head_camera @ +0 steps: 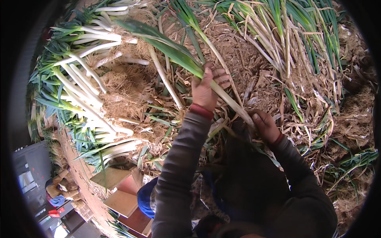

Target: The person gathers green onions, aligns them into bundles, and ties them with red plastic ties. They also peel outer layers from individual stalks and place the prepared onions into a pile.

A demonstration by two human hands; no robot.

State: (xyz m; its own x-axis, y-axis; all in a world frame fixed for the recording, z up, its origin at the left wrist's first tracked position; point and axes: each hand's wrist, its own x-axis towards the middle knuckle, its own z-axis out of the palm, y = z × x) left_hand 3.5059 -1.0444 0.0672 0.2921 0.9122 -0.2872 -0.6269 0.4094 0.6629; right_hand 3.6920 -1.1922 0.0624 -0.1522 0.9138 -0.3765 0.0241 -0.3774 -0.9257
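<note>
A long-stalked leek or large green onion (223, 94) lies slantwise between my hands, its green leaves towards the upper left. My left hand (206, 86) is around the stalk where green turns pale, thumb on top and fingers partly spread. My right hand (265, 124) grips the lower root end, which is mostly hidden by the fingers. Behind my left hand, a thinner, unpeeled stalk (218, 56) lies on the ground. Another loose pale stalk (164, 76) rests to the left of my left hand.
White-stemmed plants (80, 80) with their roots lie piled on the left. Unpeeled stalks (276, 44) stand bunched at the upper right. Dry husks (241, 61) cover the soil. Wooden boxes (120, 202) stand at the lower left; farther left, another person (58, 190) bends over.
</note>
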